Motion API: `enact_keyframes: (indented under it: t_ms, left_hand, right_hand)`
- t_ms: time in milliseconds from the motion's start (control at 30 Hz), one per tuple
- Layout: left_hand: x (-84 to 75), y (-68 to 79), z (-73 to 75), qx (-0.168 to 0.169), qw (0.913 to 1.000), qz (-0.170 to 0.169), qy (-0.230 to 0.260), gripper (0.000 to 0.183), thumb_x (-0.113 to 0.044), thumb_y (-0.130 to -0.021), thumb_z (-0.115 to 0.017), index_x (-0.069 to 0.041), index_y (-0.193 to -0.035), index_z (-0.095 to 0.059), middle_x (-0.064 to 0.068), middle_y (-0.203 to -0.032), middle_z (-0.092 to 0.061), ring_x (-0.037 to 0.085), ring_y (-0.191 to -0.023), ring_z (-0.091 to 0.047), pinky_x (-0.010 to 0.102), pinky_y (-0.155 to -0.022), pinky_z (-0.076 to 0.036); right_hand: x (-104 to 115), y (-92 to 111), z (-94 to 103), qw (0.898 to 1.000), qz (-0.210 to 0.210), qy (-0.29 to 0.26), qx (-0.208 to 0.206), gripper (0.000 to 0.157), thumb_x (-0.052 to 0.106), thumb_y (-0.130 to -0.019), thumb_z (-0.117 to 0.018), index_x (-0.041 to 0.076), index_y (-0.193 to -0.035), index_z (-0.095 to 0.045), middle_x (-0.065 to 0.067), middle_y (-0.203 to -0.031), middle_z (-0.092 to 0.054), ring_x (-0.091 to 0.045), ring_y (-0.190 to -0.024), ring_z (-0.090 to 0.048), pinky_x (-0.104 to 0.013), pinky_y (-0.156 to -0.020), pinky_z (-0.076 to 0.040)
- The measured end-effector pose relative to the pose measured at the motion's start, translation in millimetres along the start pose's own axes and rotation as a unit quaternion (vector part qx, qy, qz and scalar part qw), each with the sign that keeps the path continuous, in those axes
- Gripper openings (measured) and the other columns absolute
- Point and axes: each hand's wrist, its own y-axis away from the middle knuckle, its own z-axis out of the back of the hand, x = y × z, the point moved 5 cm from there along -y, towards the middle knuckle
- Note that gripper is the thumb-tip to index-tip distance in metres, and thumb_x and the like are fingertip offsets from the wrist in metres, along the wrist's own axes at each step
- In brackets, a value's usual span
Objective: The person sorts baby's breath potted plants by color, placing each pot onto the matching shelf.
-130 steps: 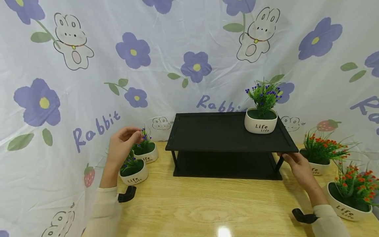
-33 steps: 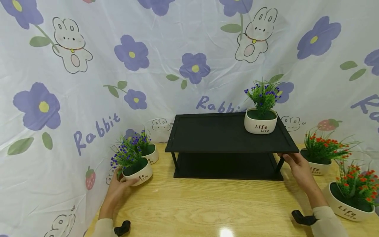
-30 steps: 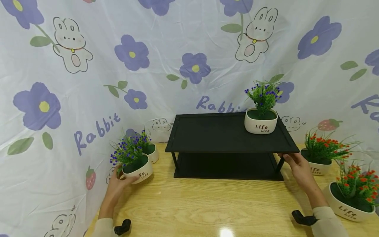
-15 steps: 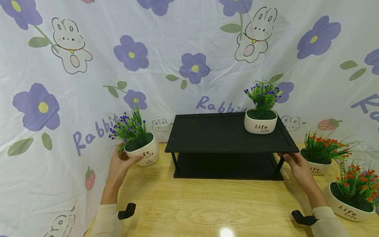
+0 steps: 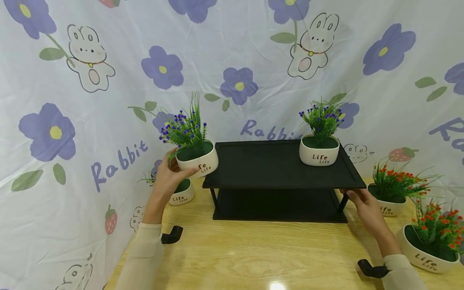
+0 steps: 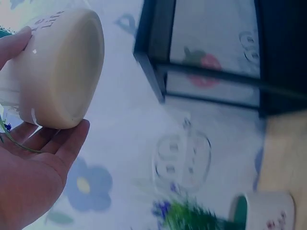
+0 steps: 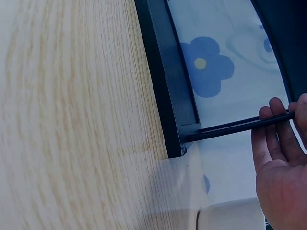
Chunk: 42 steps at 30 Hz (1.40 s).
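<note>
My left hand grips a white oval potted plant with blue-purple flowers, raised at the left end of a black two-tier shelf. In the left wrist view the thumb presses the lettered side of the pot, and the fingers support the opposite side. Its base shows, tilted toward that camera. At the shelf's right end my right hand holds the front post just under the top board. The right wrist view shows the fingers behind the thin post, thumb near its upper end.
Another blue-flowered potted plant stands on the shelf's top right. One more white pot sits on the wooden table below my left hand. Two red-flowered potted plants stand at the right. A printed cloth hangs behind.
My left hand took hold of the nearer left potted plant, lifted it and carried it up and right to the shelf's left end. The right hand stays on the post.
</note>
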Motion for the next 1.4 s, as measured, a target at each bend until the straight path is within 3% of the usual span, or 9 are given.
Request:
enact_keyframes:
  t_ms: [133, 400, 567, 733, 1000, 1400]
  left_hand:
    - [-14.7, -16.5, -21.2, 0.025, 0.9992, -0.019, 0.027, 0.105, -0.032, -0.09, -0.089, -0.026, -0.171, -0.021, 0.015, -0.153, -0.058, 0.033, -0.139, -0.06, 0.051, -0.113, -0.052]
    - [-37.4, -45.5, -68.0, 0.075, 0.9935, -0.05, 0.069, 0.104, -0.027, -0.089, -0.089, -0.021, -0.17, -0.024, 0.015, -0.15, -0.06, 0.035, -0.134, -0.064, 0.052, -0.111, -0.055]
    - [-50.0, -55.6, -97.8, 0.102, 0.9881, -0.074, 0.088, 0.101, -0.021, -0.089, -0.088, -0.018, -0.169, -0.027, 0.014, -0.151, -0.059, 0.033, -0.137, -0.062, 0.051, -0.113, -0.055]
    - [-59.1, -63.3, -126.0, 0.136, 0.9822, -0.084, 0.098, 0.094, -0.02, -0.088, -0.089, -0.022, -0.165, -0.034, 0.01, -0.151, -0.059, 0.029, -0.139, -0.061, 0.049, -0.114, -0.053]
    - [-60.5, -76.0, -164.5, 0.168, 0.9803, -0.07, 0.077, 0.101, -0.025, -0.087, -0.09, -0.016, -0.167, -0.029, 0.012, -0.147, -0.06, 0.03, -0.134, -0.063, 0.05, -0.11, -0.056]
    - [-50.9, -97.3, -197.7, 0.168, 0.9847, -0.046, 0.002, 0.111, -0.038, -0.081, -0.094, -0.02, -0.169, -0.028, 0.013, -0.156, -0.051, 0.034, -0.144, -0.054, 0.054, -0.114, -0.051]
  right_hand:
    - [0, 1, -1.4, 1.0, 0.005, -0.002, -0.002, 0.043, 0.036, -0.116, -0.045, 0.017, -0.153, -0.052, 0.021, -0.129, -0.062, 0.017, -0.12, -0.051, -0.002, -0.093, -0.044]
    - [1, -1, -2.5, 1.0, 0.012, -0.005, -0.007, 0.041, 0.033, -0.116, -0.045, 0.016, -0.152, -0.053, 0.01, -0.131, -0.064, 0.014, -0.12, -0.053, -0.001, -0.093, -0.044]
    - [2, -1, -1.9, 1.0, 0.02, -0.012, -0.001, 0.043, 0.032, -0.116, -0.044, 0.016, -0.155, -0.052, 0.019, -0.129, -0.063, 0.015, -0.121, -0.052, -0.002, -0.093, -0.044]
    - [4, 0, -1.8, 1.0, 0.024, -0.018, 0.001, 0.045, 0.032, -0.116, -0.044, 0.017, -0.157, -0.05, 0.025, -0.128, -0.061, 0.016, -0.122, -0.052, -0.002, -0.094, -0.044]
    - [3, 2, -1.3, 1.0, 0.019, 0.007, -0.002, 0.043, 0.033, -0.116, -0.045, 0.016, -0.155, -0.051, 0.01, -0.132, -0.065, 0.016, -0.121, -0.051, -0.001, -0.092, -0.044]
    - [4, 2, -1.6, 1.0, 0.022, -0.008, 0.0, 0.044, 0.033, -0.116, -0.044, 0.016, -0.156, -0.051, 0.015, -0.131, -0.063, 0.015, -0.123, -0.052, -0.001, -0.093, -0.044]
